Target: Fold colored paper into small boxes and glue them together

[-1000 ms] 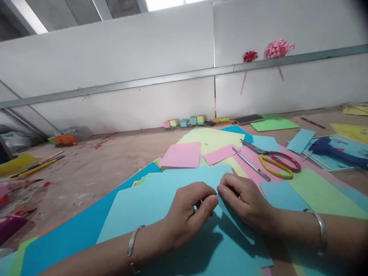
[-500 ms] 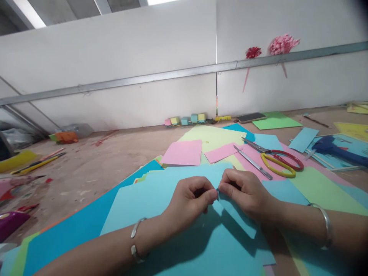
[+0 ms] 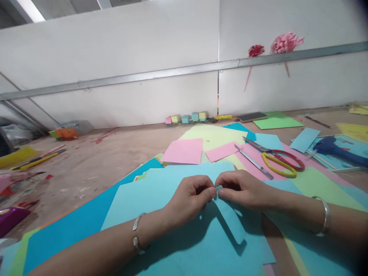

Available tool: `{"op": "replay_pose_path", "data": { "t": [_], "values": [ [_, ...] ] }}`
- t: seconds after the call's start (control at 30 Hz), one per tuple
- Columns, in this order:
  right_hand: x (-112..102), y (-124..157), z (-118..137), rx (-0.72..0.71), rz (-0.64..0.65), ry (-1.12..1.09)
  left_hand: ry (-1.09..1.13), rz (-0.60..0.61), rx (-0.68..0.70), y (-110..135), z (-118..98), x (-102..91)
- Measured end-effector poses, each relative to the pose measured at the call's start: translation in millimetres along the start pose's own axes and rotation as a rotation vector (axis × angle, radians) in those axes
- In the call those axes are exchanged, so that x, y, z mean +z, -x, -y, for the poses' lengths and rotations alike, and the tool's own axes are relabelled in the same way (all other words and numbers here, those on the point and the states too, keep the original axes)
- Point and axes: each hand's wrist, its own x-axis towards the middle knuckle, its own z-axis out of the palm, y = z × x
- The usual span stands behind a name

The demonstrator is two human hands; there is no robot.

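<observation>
A narrow light-blue paper strip point(image 3: 230, 216) hangs slanting down from my fingertips, its lower end near the blue sheets. My left hand point(image 3: 193, 195) pinches the strip's top end between thumb and forefinger. Close beside it, my right hand point(image 3: 240, 188) pinches the same end, thumb and forefinger together. The fingers partly hide the small piece of paper between them. Below both hands lies a stack of large light-blue paper sheets point(image 3: 143, 207), with shadows of the hands and strip on it.
Scissors point(image 3: 280, 159) with red and yellow handles and a craft knife point(image 3: 254, 161) lie beyond my right hand. Pink paper point(image 3: 184, 150) lies ahead. A blue glue gun point(image 3: 339, 150) is at right, a phone point(image 3: 252, 116) by the wall, pens point(image 3: 40, 159) at left.
The strip has swung a little to the left and turned its face more toward me. My right hand has shifted slightly left and changed its pinch at the strip's top.
</observation>
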Motion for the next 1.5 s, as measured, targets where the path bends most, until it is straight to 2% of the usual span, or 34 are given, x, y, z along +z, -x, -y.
{"op": "replay_pose_path", "data": {
  "t": [0.1,0.23,0.33,0.43,0.5,0.57,0.63,0.67,0.7,0.73,0.77,0.83,0.9,1.0,1.07,1.13,1.27,1.37,1.5],
  "values": [
    [1,1,4,0.043,-0.090,-0.025,-0.051,-0.087,0.071,-1,-2,-0.4],
    [3,3,4,0.109,-0.162,-0.152,-0.064,-0.135,0.076,-2,-1,-0.3],
    [4,3,2,-0.054,-0.248,0.049,-0.177,-0.185,0.134,-1,3,0.3],
    [6,5,0,-0.286,-0.305,0.312,-0.377,-0.226,0.327,0,6,0.2],
    [8,5,-1,-0.384,-0.306,0.443,-0.531,-0.252,0.473,2,6,-0.8],
    [7,6,-3,-0.440,-0.361,0.548,-0.647,-0.382,0.626,4,3,-2.2],
    [3,5,-5,-0.480,-0.485,0.583,-0.659,-0.532,0.757,7,-2,-3.1],
    [0,5,-5,-0.505,-0.561,0.586,-0.610,-0.536,0.766,9,-4,-2.8],
    [-2,6,-4,-0.536,-0.632,0.594,-0.521,-0.460,0.715,10,-6,-1.9],
    [-4,6,-3,-0.574,-0.683,0.618,-0.392,-0.300,0.588,11,-8,-0.3],
    [-5,7,-1,-0.625,-0.705,0.664,-0.234,-0.112,0.415,12,-8,2.0],
    [-4,10,3,-0.760,-0.671,0.803,0.230,0.141,0.090,11,-5,7.6],
    [1,11,6,-0.888,-0.577,0.950,0.595,0.175,-0.045,9,0,12.8],
    [11,10,3,-0.924,-0.473,1.074,0.757,0.089,-0.116,5,7,16.5],
    [15,7,-2,-0.862,-0.449,1.044,0.689,0.010,-0.099,2,12,15.2],
    [15,4,-7,-0.786,-0.457,0.913,0.531,-0.053,-0.034,-2,16,11.1],
    [5,5,-6,-0.664,-0.570,0.638,0.037,-0.087,0.201,-11,25,-0.8],
    [-3,8,1,-0.669,-0.598,0.600,-0.264,-0.084,0.343,-13,30,-6.5],
    [-5,8,4,-0.690,-0.551,0.633,-0.411,-0.069,0.439,-11,35,-7.7]
  ]
}}
